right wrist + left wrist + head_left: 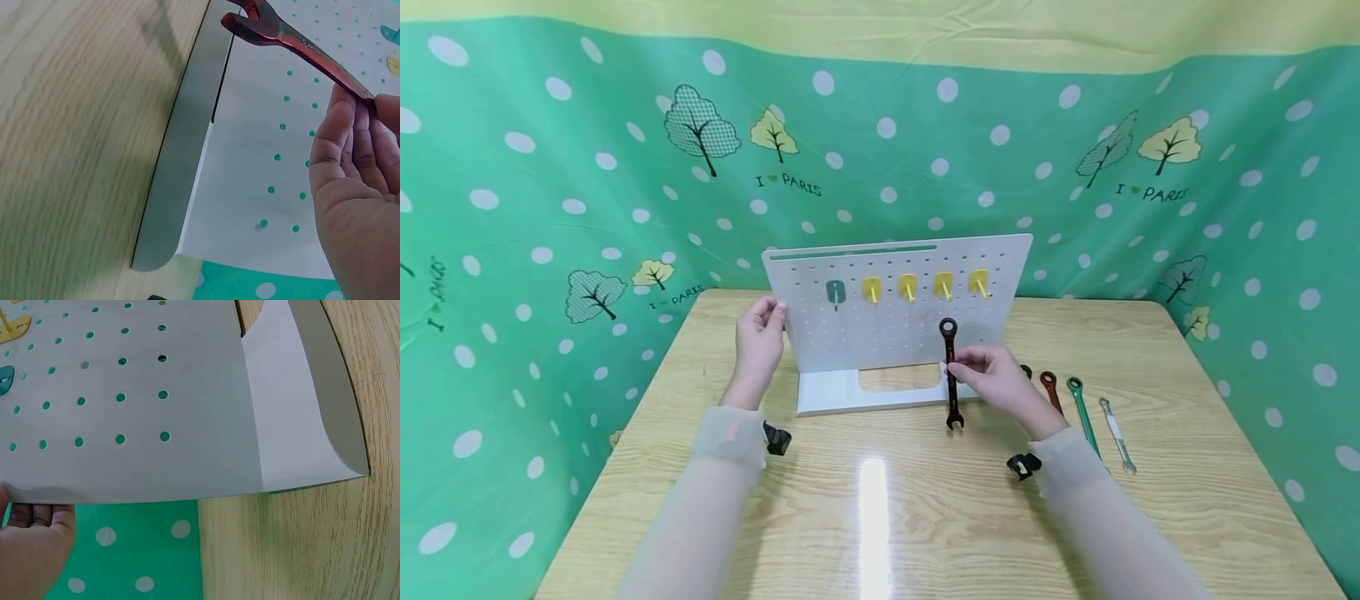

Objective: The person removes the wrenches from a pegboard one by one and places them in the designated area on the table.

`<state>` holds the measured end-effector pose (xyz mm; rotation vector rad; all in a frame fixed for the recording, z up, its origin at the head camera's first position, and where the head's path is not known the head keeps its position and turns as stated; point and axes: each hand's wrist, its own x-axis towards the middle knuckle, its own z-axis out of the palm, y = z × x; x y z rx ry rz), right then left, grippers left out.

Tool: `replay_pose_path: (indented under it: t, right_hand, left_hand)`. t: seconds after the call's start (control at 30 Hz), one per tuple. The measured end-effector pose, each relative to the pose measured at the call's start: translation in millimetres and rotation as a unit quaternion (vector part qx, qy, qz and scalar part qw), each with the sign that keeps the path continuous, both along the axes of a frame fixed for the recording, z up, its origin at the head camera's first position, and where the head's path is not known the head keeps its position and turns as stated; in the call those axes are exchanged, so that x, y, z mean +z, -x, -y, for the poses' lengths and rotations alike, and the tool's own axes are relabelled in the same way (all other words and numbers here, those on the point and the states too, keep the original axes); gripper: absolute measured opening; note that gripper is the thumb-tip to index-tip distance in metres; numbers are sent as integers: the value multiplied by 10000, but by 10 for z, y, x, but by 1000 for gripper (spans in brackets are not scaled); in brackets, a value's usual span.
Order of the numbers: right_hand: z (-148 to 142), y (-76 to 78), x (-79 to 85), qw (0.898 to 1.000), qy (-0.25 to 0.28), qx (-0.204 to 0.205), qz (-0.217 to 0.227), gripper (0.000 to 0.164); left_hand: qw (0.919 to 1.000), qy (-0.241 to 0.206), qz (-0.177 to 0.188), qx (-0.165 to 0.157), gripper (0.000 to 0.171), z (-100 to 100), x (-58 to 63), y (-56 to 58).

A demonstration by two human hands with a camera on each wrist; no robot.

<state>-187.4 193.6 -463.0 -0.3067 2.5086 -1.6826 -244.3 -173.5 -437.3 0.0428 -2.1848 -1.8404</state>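
Observation:
A white pegboard [850,333] stands upright on its base at the middle of the table. My left hand [760,337] grips its left edge, fingers behind and thumb in front; the left wrist view shows that hand [37,544] at the board's edge. In front of the board's right part, my right hand [992,375] pinches a dark reddish wrench [952,392] by its middle, ring end up and open end down. The right wrist view shows the wrench's [306,50] open jaw and shiny shaft. One green hook [836,292] and several yellow hooks [907,287] line the board.
Right of the board lie a red wrench [1051,390], a green wrench [1082,408] and a small silver wrench [1117,437]. Part of a black ring end [1026,370] shows behind my right hand. A green dotted curtain [880,150] surrounds the wooden table [820,517].

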Motion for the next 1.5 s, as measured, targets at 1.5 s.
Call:
replay_pose_path:
  t: [1.5]
  right_hand:
    - [-692,-154,-51,9963,-165,-816,-215,23]
  left_hand:
    - [10000,12,66,24,27,-5,12,-12]
